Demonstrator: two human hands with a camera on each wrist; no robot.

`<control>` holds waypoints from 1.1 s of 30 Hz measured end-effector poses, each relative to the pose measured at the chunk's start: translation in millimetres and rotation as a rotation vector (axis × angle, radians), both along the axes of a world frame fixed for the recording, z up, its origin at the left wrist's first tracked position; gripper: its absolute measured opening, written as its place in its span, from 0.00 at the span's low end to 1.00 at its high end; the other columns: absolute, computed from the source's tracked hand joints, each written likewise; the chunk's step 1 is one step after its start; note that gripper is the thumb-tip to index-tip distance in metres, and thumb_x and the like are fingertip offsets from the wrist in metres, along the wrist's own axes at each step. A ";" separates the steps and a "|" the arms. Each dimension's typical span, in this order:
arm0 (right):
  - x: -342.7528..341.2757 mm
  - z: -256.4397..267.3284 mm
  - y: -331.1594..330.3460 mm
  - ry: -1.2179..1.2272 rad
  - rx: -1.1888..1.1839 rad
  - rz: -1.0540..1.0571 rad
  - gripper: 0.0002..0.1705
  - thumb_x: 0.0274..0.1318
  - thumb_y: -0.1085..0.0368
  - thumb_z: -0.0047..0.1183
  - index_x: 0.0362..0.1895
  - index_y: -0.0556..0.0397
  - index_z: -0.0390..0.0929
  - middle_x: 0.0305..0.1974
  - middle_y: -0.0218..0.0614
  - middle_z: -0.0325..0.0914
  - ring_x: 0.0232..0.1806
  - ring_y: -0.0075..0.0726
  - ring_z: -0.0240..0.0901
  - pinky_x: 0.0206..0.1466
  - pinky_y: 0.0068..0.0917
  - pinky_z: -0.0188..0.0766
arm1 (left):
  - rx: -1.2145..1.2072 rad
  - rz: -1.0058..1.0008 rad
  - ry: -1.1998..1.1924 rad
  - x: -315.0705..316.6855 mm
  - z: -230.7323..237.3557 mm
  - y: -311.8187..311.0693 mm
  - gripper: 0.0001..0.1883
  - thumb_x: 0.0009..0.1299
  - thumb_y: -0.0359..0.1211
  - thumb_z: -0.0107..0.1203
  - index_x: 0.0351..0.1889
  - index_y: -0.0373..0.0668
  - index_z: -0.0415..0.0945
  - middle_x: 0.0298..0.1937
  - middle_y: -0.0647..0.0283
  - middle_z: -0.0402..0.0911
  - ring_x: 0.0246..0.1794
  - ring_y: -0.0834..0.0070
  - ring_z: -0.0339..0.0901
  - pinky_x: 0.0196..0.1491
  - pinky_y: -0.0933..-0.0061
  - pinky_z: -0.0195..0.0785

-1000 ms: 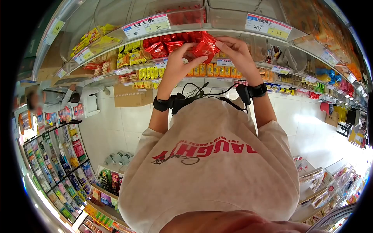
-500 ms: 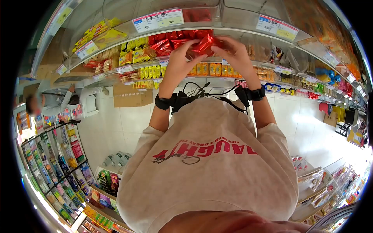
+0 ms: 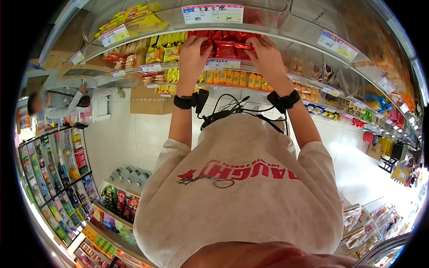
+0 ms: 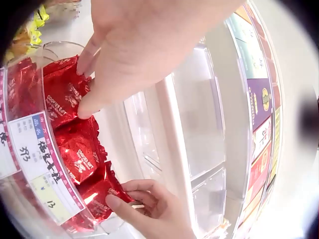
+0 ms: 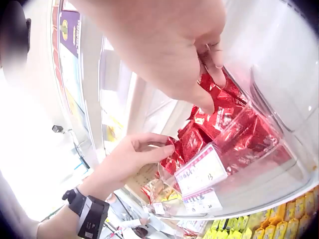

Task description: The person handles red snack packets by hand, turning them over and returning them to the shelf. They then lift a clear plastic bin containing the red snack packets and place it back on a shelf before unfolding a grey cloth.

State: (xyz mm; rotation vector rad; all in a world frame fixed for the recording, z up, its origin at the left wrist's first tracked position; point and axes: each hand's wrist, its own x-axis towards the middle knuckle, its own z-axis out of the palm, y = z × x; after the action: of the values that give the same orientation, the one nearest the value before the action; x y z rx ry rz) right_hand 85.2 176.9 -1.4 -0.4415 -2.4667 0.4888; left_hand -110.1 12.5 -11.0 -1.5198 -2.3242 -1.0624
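Shiny red cookie packets [image 3: 225, 50] stand in a row inside a clear shelf bin. At the row's left end my left hand [image 3: 191, 58] pinches the edge of one cookie packet [image 4: 62, 94], thumb on one side and fingers on the other. My right hand [image 3: 269, 61] grips the packet at the opposite end [image 4: 102, 195] by its corner. Another red packet [image 4: 77, 153], with "COOKIES" printed on it, sits between the two hands. The bin's front wall, with price tags [image 5: 202, 172], partly covers the packets.
Yellow snack packs [image 3: 171, 52] lie left of the red row, and orange packs [image 3: 228, 78] line the shelf below. A clear shelf lip with a price tag [image 3: 212, 14] runs above the hands. A person [image 3: 62, 100] is at the far left, near a cardboard box [image 3: 151, 100].
The red packet held up between both hands has gone down into the row. My hands have spread apart to the row's two ends, and the head view has shifted slightly.
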 end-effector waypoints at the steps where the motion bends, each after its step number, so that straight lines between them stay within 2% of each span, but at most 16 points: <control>1: -1.8 -5.4 1.1 -0.028 0.027 0.000 0.09 0.57 0.67 0.64 0.41 0.53 0.81 0.45 0.40 0.81 0.49 0.50 0.76 0.53 0.44 0.75 | 0.001 -0.005 -0.021 -1.0 0.8 0.6 0.11 0.66 0.30 0.66 0.45 0.37 0.84 0.45 0.54 0.84 0.48 0.51 0.78 0.52 0.56 0.73; 4: -1.7 -12.5 -2.9 0.048 0.094 -0.043 0.08 0.52 0.68 0.66 0.36 0.52 0.80 0.45 0.34 0.76 0.50 0.46 0.74 0.54 0.43 0.75 | 0.004 -0.064 -0.083 -10.8 3.2 -0.3 0.08 0.66 0.28 0.65 0.41 0.37 0.85 0.42 0.54 0.85 0.46 0.52 0.79 0.50 0.57 0.74; 7: 0.5 -13.2 -3.5 0.036 0.051 -0.079 0.08 0.51 0.69 0.66 0.35 0.53 0.81 0.49 0.33 0.72 0.52 0.46 0.73 0.53 0.43 0.74 | 0.005 -0.131 -0.109 -19.0 12.2 -1.4 0.06 0.67 0.27 0.63 0.41 0.38 0.86 0.40 0.53 0.86 0.45 0.52 0.80 0.50 0.57 0.74; 10: -1.5 -17.6 -1.3 0.042 0.081 -0.081 0.08 0.51 0.69 0.66 0.36 0.53 0.81 0.50 0.33 0.72 0.53 0.45 0.72 0.54 0.43 0.74 | -0.043 -0.197 -0.061 -32.6 11.0 0.3 0.07 0.69 0.29 0.62 0.43 0.41 0.87 0.42 0.54 0.86 0.45 0.52 0.80 0.49 0.58 0.74; 13: -1.5 -17.9 -0.7 0.035 0.094 -0.080 0.08 0.52 0.69 0.65 0.37 0.53 0.81 0.50 0.33 0.72 0.54 0.45 0.72 0.54 0.44 0.74 | -0.084 -0.181 -0.072 -42.1 11.4 2.5 0.09 0.70 0.31 0.61 0.45 0.43 0.88 0.42 0.54 0.87 0.43 0.51 0.82 0.48 0.58 0.75; 16: -1.3 -20.8 0.7 0.052 0.108 -0.076 0.08 0.52 0.69 0.66 0.37 0.52 0.81 0.50 0.33 0.72 0.54 0.45 0.72 0.54 0.44 0.74 | -0.161 -0.166 -0.133 -47.1 17.5 4.0 0.10 0.71 0.30 0.62 0.46 0.36 0.85 0.45 0.51 0.87 0.43 0.51 0.83 0.48 0.63 0.75; 19: -1.2 -22.3 1.9 0.048 0.119 -0.070 0.08 0.52 0.68 0.66 0.37 0.52 0.80 0.50 0.32 0.72 0.55 0.45 0.71 0.54 0.43 0.75 | -0.192 -0.191 -0.136 -43.1 26.1 5.3 0.10 0.71 0.31 0.62 0.46 0.36 0.85 0.45 0.51 0.87 0.43 0.51 0.83 0.47 0.63 0.75; 22: -0.7 -21.7 1.6 0.046 0.120 -0.073 0.09 0.52 0.68 0.66 0.37 0.51 0.80 0.50 0.31 0.72 0.55 0.44 0.71 0.54 0.42 0.76 | -0.150 -0.216 -0.110 -47.0 20.7 7.7 0.10 0.70 0.34 0.62 0.45 0.43 0.88 0.43 0.54 0.88 0.39 0.52 0.83 0.45 0.59 0.76; 25: 0.1 -22.7 1.2 0.042 0.114 -0.079 0.09 0.52 0.68 0.66 0.38 0.51 0.80 0.49 0.30 0.72 0.55 0.43 0.71 0.53 0.42 0.76 | -0.245 -0.234 -0.206 -44.7 20.8 9.4 0.09 0.69 0.32 0.63 0.45 0.43 0.87 0.43 0.56 0.87 0.44 0.54 0.83 0.48 0.59 0.76; 28: -0.2 -25.6 2.1 0.048 0.124 -0.081 0.09 0.53 0.67 0.66 0.38 0.50 0.80 0.49 0.30 0.72 0.55 0.43 0.71 0.53 0.42 0.76 | -0.231 -0.218 -0.084 -35.6 13.9 9.7 0.11 0.68 0.30 0.65 0.48 0.43 0.86 0.44 0.57 0.84 0.49 0.55 0.81 0.50 0.59 0.76; 31: 0.9 -24.3 0.9 0.062 0.123 -0.085 0.09 0.53 0.67 0.65 0.38 0.51 0.80 0.49 0.30 0.72 0.55 0.42 0.71 0.52 0.43 0.77 | 0.028 -0.103 0.013 -16.4 14.9 7.8 0.15 0.67 0.30 0.66 0.51 0.44 0.84 0.46 0.57 0.83 0.52 0.55 0.78 0.51 0.59 0.75; 33: 3.1 -21.4 -0.8 0.080 0.093 -0.070 0.07 0.56 0.67 0.65 0.38 0.53 0.82 0.48 0.31 0.74 0.54 0.44 0.71 0.52 0.41 0.76 | 0.058 -0.060 -0.035 -10.3 16.3 0.4 0.16 0.66 0.30 0.67 0.53 0.43 0.83 0.48 0.57 0.82 0.52 0.54 0.78 0.52 0.59 0.75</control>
State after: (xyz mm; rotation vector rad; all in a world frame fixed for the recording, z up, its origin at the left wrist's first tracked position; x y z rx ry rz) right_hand 88.3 176.1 -22.9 -0.4598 -2.3775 0.3552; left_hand -120.5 12.9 5.4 -1.5705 -2.2629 -1.1687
